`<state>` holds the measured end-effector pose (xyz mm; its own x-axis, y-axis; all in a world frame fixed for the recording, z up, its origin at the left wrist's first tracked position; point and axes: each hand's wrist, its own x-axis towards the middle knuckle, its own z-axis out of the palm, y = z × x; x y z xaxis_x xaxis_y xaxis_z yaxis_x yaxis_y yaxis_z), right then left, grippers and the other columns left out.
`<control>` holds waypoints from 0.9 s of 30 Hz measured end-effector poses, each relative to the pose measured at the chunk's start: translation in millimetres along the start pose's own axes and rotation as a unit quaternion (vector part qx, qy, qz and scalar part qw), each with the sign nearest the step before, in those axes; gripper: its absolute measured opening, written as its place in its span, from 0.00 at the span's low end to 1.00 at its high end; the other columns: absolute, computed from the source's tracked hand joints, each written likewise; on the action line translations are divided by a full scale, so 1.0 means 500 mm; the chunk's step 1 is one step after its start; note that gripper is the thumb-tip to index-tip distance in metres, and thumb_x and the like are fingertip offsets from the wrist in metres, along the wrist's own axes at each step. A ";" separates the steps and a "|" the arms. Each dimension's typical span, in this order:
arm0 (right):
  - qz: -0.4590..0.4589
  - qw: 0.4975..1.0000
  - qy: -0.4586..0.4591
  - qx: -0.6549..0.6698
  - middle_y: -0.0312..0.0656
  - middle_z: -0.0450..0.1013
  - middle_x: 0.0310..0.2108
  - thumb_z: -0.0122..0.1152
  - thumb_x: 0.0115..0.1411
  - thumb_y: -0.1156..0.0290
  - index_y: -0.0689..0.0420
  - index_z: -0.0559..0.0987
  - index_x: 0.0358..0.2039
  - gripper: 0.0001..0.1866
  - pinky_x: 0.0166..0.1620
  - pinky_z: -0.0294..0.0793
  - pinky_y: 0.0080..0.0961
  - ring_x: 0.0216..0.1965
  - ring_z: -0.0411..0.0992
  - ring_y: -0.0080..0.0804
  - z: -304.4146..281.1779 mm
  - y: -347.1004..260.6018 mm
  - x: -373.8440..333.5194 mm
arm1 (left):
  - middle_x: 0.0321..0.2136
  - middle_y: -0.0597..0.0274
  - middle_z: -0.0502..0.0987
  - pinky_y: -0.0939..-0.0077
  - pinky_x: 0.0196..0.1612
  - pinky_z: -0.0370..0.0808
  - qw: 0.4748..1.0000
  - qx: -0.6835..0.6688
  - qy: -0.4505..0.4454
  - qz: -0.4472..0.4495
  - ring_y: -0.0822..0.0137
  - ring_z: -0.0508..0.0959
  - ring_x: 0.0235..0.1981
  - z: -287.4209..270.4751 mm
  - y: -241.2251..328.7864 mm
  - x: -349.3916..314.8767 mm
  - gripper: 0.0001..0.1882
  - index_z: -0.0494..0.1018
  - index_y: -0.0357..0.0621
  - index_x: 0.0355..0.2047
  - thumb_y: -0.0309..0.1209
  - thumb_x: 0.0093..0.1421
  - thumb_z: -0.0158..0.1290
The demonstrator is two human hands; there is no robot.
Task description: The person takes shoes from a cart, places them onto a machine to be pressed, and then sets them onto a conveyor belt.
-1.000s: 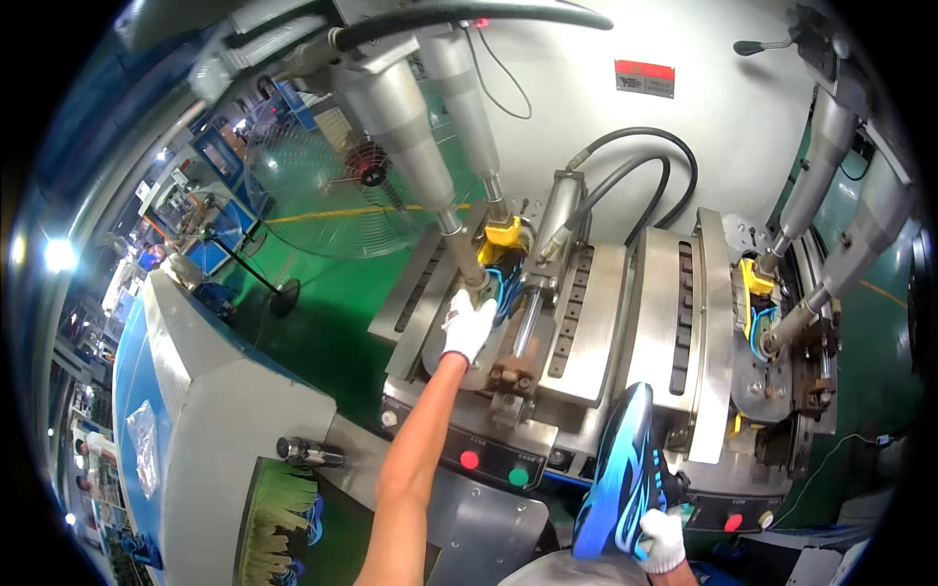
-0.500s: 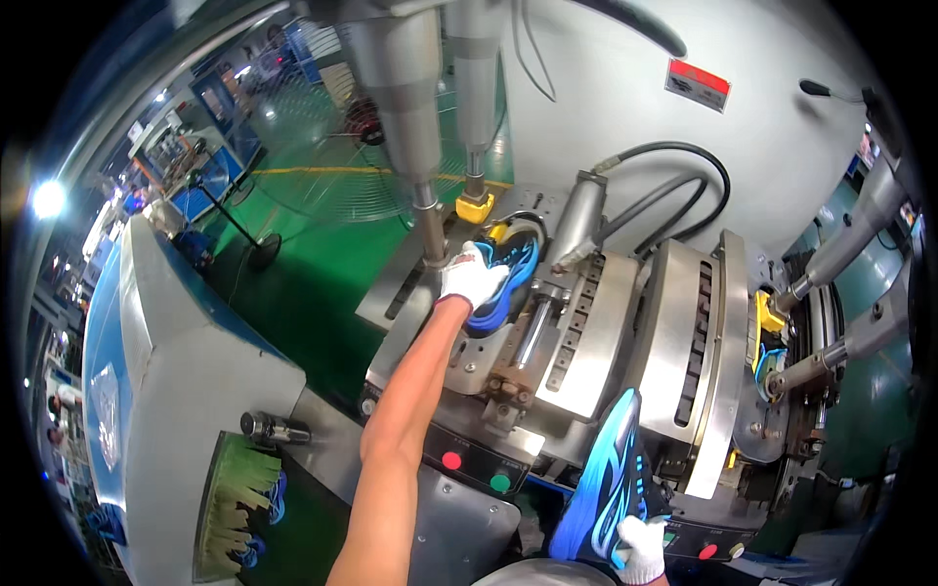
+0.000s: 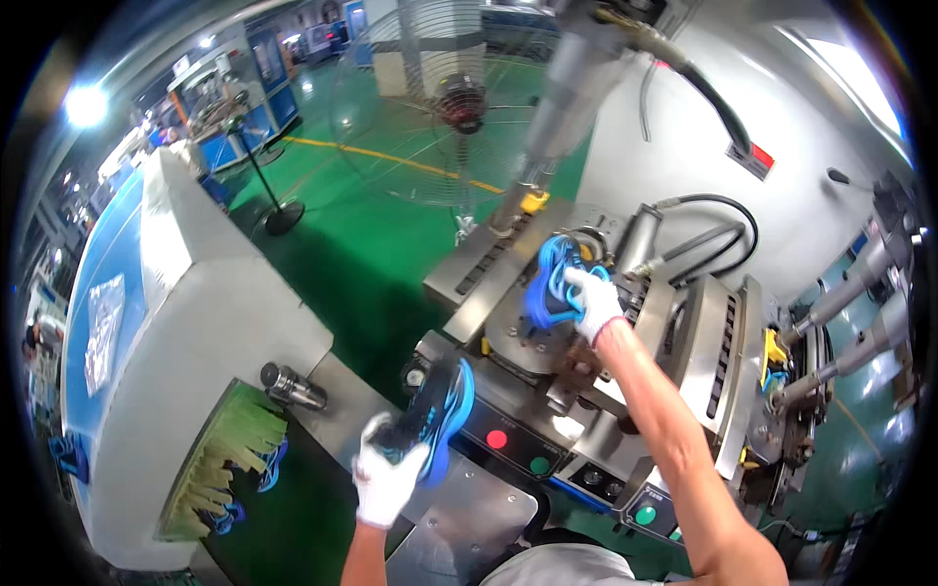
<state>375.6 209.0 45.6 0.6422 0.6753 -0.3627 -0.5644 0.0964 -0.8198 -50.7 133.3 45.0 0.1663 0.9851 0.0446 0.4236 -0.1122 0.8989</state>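
My left hand [image 3: 388, 477], in a white glove, is closed around the heel end of a black and blue sports shoe [image 3: 449, 425], held tilted over the front of the metal pressing machine [image 3: 508, 356]. The white-gloved right hand [image 3: 596, 308] grips another blue shoe [image 3: 549, 288] at the machine's left station, its blue sole turned toward the near left. Whether this shoe touches the station cannot be made out. Behind it rises a slanted metal cylinder [image 3: 640, 239], and a yellow pad [image 3: 534, 201] sits below the upper press arm.
A grey housing [image 3: 234, 303] with a green fringed curtain [image 3: 220, 469] stands at left, with blue shoes [image 3: 275, 465] beside the strips. Red [image 3: 496, 439] and green [image 3: 539, 466] buttons line the machine's front. A large fan [image 3: 459, 103] stands beyond. Press arms [image 3: 850, 356] project at right.
My left hand has come back from the left station, now with a shoe in it. My right hand has carried its shoe from the lower middle up to that station. The view has shifted.
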 end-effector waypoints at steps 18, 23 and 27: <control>-0.092 0.855 -0.016 -0.509 0.41 0.80 0.39 0.63 0.62 0.63 0.57 0.83 0.42 0.13 0.44 0.77 0.37 0.38 0.78 0.38 -0.160 0.057 0.447 | 0.51 0.49 0.79 0.60 0.58 0.73 0.902 0.112 0.223 -0.353 0.52 0.80 0.52 0.057 -0.447 -0.663 0.38 0.66 0.40 0.63 0.33 0.53 0.68; -0.282 0.813 -0.097 -0.501 0.54 0.71 0.61 0.67 0.65 0.59 0.71 0.68 0.64 0.36 0.62 0.69 0.36 0.58 0.72 0.38 -0.035 0.078 0.084 | 0.49 0.42 0.79 0.58 0.57 0.74 0.898 0.181 0.237 -0.324 0.43 0.78 0.52 0.000 -0.438 -0.712 0.31 0.75 0.36 0.52 0.42 0.52 0.69; -0.330 0.728 -0.200 -0.567 0.57 0.50 0.75 0.60 0.68 0.67 0.62 0.50 0.75 0.42 0.75 0.52 0.41 0.76 0.51 0.47 -0.099 0.205 -0.370 | 0.51 0.41 0.77 0.55 0.59 0.72 0.942 0.098 0.069 -0.315 0.46 0.77 0.55 -0.064 -0.410 -0.695 0.39 0.71 0.37 0.56 0.50 0.52 0.68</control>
<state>224.8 57.7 6.8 0.2491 0.9360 0.2488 0.7351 -0.0155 -0.6778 -223.6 -182.0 -140.7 -0.2842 0.8705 -0.4018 0.5574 0.4910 0.6695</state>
